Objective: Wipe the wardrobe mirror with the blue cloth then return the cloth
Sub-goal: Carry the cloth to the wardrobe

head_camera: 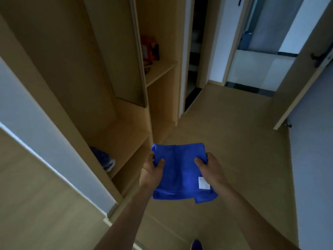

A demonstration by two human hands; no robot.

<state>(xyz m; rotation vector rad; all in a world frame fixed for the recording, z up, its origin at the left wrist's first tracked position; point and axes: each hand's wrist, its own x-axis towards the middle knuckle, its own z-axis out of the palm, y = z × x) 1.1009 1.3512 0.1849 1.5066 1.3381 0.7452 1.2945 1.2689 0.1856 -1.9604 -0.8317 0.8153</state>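
From the head view, my left hand (151, 171) and right hand (210, 169) both hold the blue cloth (180, 170) out in front of me, just right of the wardrobe (54, 65) and level with its lowest shelves. Each thumb presses down on top of the folded cloth while the other fingers curl beneath its side edges, so both grips are narrow pinches. The fingertips underneath are hidden. A white label (204, 182) sits on the cloth next to my right palm.

The cloth is held in the air above the light wooden floor (237, 141), not touching the wardrobe. The wardrobe mirror (117, 51) is a tall framed panel in the wardrobe's open front, well above the cloth. Right of the mirror, a wardrobe shelf carries a red box (148, 47). On a low wardrobe shelf lies something blue and white (105, 158), too blurred to name. Far right of the wardrobe stands an open door (304, 78) with a dark handle (319, 59).
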